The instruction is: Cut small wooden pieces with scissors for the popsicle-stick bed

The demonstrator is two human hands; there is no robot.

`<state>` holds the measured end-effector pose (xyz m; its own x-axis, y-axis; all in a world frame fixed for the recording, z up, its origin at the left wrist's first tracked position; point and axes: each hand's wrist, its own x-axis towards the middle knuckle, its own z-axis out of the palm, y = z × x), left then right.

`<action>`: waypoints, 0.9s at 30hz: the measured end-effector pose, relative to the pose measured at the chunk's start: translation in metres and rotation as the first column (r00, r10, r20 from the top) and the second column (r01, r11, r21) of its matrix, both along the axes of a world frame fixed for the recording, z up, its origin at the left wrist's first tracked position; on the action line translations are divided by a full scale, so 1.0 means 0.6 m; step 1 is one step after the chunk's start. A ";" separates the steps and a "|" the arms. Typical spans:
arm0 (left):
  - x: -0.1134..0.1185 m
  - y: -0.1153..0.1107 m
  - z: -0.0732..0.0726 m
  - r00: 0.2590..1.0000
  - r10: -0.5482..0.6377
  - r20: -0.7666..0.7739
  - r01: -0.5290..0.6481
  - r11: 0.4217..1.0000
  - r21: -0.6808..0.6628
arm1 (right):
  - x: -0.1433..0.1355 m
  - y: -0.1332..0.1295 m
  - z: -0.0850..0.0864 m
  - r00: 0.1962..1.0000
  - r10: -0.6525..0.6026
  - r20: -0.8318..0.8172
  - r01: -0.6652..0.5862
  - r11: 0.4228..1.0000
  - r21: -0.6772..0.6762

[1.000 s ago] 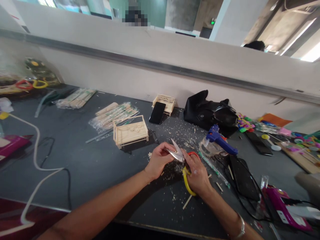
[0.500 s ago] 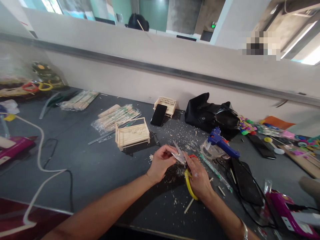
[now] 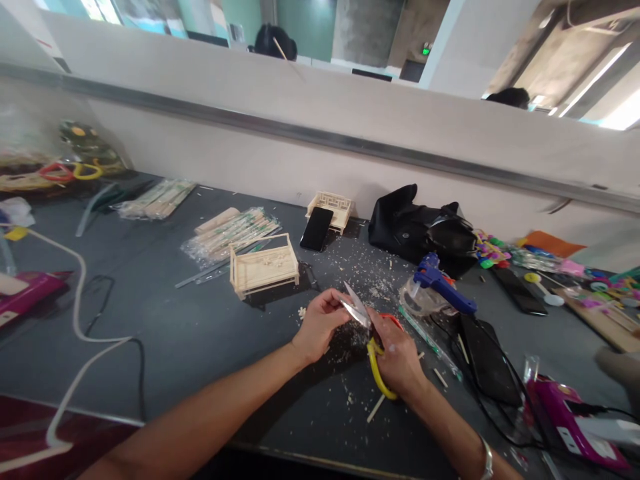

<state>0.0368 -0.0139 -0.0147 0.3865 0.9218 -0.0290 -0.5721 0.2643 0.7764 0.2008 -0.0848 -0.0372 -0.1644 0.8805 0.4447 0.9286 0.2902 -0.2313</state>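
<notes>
Head view, right hand (image 3: 399, 355) gripping pointed metal scissors (image 3: 357, 311), left hand (image 3: 319, 325) pinched narrow, pale woody crumbs (image 3: 381, 291)

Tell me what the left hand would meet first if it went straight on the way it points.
The left hand would probably meet the scissors' blades first, though depth there is unclear.

phone (image 3: 316, 229) before bench (image 3: 330, 209) | glue gun (image 3: 443, 283) before bag (image 3: 423, 225)
</notes>
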 end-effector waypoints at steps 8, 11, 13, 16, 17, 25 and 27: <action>0.001 0.006 -0.001 0.995 -0.077 0.070 0.085 0.989 -0.120 | -0.006 0.004 0.000 0.995 -0.048 0.084 0.044 0.998 0.053; 0.001 0.010 -0.006 0.991 -0.092 0.096 0.104 0.986 -0.128 | -0.006 0.004 0.000 0.992 -0.045 0.114 0.036 0.996 0.081; 0.001 0.012 -0.009 0.989 -0.110 0.103 0.123 0.985 -0.124 | -0.005 0.004 0.001 0.991 -0.045 0.128 0.032 0.994 0.104; -0.002 0.013 -0.010 0.984 -0.143 0.103 0.154 0.981 -0.115 | -0.004 0.004 0.005 0.987 -0.049 0.153 0.028 0.990 0.138; -0.003 0.012 -0.009 0.984 -0.150 0.099 0.161 0.980 -0.114 | -0.004 0.004 0.007 0.986 -0.049 0.160 0.026 0.989 0.143; -0.004 0.002 0.007 0.984 -0.169 0.061 0.176 0.977 -0.118 | 0.000 0.005 0.014 0.989 -0.009 0.148 -0.012 0.990 0.138; -0.003 0.001 0.007 0.984 -0.168 0.063 0.175 0.977 -0.124 | 0.001 0.006 0.011 0.990 0.000 0.143 -0.020 0.990 0.137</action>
<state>0.0348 -0.0131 -0.0107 0.5428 0.8314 -0.1191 -0.5480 0.4580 0.6999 0.2016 -0.0814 -0.0306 -0.2430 0.8104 0.5330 0.9461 0.3194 -0.0543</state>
